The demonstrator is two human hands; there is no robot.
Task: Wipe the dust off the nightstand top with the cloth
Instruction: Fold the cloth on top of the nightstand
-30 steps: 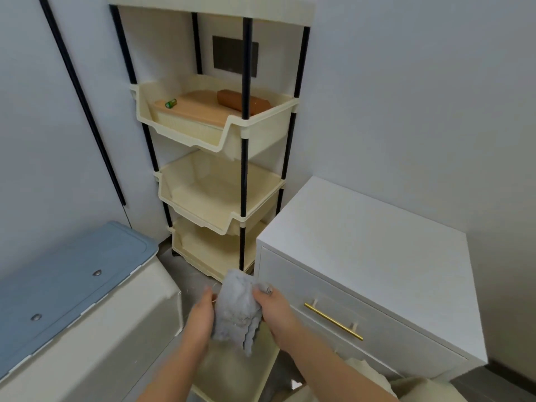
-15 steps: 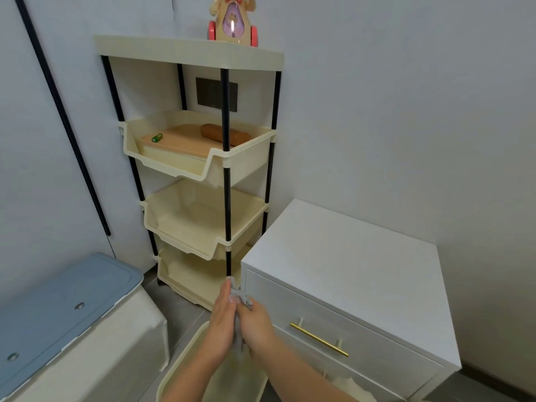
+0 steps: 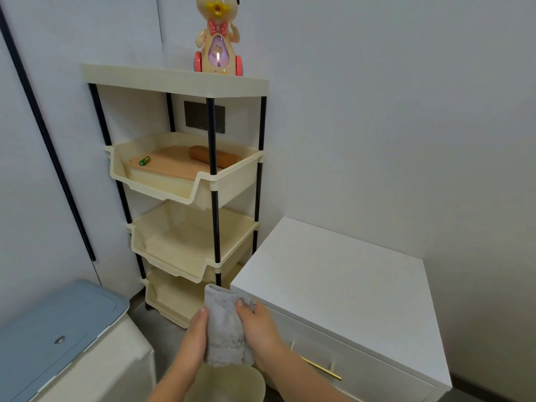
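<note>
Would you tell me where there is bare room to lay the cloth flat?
The whole nightstand top is bare, front edge to wall. The rack's top shelf is free left of the duck toy; the middle tray looks bare. The upper tray is crowded: board, brown roll, green battery.

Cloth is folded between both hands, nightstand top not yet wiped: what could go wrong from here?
The cloth, held by the left hand and right hand as a narrow fold, may leave unwiped strips on the nightstand top. That top's edge sits close to the shelf rack; a wide sweep might bump it and wobble the toy duck above.
</note>
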